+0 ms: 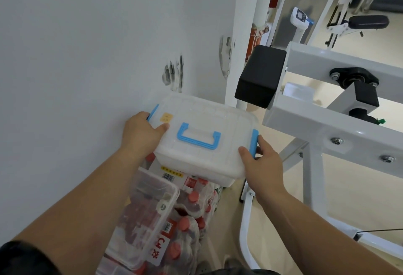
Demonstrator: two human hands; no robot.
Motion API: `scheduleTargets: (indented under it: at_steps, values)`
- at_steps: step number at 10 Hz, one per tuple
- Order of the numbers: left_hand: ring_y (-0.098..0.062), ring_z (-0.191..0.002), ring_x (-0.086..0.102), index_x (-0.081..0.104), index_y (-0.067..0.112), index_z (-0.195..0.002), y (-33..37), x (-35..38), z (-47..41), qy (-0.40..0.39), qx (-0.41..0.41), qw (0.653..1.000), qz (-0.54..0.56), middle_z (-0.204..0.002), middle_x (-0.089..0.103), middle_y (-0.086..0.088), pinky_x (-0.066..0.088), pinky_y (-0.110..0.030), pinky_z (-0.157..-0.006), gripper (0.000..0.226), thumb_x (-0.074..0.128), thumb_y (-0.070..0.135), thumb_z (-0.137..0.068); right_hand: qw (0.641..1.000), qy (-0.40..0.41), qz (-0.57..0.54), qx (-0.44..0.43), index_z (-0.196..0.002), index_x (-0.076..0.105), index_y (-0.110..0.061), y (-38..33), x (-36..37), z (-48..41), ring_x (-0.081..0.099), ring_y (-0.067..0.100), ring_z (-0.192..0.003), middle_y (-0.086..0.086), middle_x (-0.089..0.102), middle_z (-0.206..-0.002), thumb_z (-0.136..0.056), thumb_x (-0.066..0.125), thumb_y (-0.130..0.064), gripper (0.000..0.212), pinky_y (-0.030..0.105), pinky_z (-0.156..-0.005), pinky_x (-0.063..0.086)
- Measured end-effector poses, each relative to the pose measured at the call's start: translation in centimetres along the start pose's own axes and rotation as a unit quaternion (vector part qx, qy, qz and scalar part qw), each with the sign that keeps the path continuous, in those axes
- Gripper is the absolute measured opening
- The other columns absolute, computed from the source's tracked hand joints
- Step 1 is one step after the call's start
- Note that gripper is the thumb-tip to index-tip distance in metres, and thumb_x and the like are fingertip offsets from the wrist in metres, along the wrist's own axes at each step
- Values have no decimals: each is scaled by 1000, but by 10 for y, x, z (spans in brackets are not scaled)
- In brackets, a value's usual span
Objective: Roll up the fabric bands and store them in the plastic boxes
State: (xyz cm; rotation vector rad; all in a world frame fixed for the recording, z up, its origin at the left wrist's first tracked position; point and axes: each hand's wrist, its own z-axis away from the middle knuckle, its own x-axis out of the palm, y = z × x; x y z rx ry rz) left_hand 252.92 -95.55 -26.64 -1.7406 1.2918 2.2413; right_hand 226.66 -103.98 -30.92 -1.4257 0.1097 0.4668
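A translucent white plastic box (202, 122) with a closed lid, a blue handle and blue side clips is held in the air between both hands, near the wall. My left hand (141, 132) grips its left end by the clip, thumb on the lid. My right hand (265, 163) grips its right end beside the other blue clip. Below it lies a second clear plastic box (144, 220) with dark red contents showing through its lid. No loose fabric band is in view.
Shrink-wrapped packs of red-capped bottles (192, 215) lie on the floor under the held box. A white gym machine frame (327, 122) with a black pad (260, 76) stands close on the right. The scuffed white wall (87, 56) is at the left.
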Motion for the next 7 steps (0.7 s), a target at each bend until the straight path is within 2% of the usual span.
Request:
scheduleTargets:
  at_steps: [2,3,4,5,7]
  values:
    - [-25,-102,61,64,9,-124,-2,1,-3,31,36,998,-28,-115,62,-8,50,-37,-90,55,78,41,-81,1000,6,3,2,-152,39,-33,4,4,1,65,20,-104,-4,60,-121,-96,63,-37,61,48,-93,59]
    - [-29,-104,59,62,5,-125,-3,2,-5,28,49,996,-65,-117,62,-14,46,-36,-89,51,71,39,-88,1000,-3,12,-4,-151,40,-33,3,8,0,65,18,-104,-6,60,-119,-95,63,-39,60,46,-93,59]
    - [-35,-118,55,57,-1,-132,-3,0,0,31,58,993,-99,-130,58,-21,42,-39,-98,46,56,30,-99,1000,-13,22,-10,-147,43,-34,-3,15,2,65,17,-105,-7,60,-120,-93,64,-43,59,45,-94,58]
    - [-35,-124,53,55,-2,-134,-4,1,7,50,88,989,-112,-137,56,-20,40,-40,-104,42,51,24,-102,1000,-18,10,10,-148,41,-32,-7,21,1,62,18,-109,-6,58,-124,-93,65,-43,61,46,-97,57]
    - [-31,-132,47,48,12,-144,-4,-8,18,43,121,987,-93,-147,49,-11,37,-43,-110,54,55,39,-98,997,9,77,22,-152,33,-26,-26,7,3,54,23,-120,3,43,-143,-92,63,-48,71,45,-100,51]
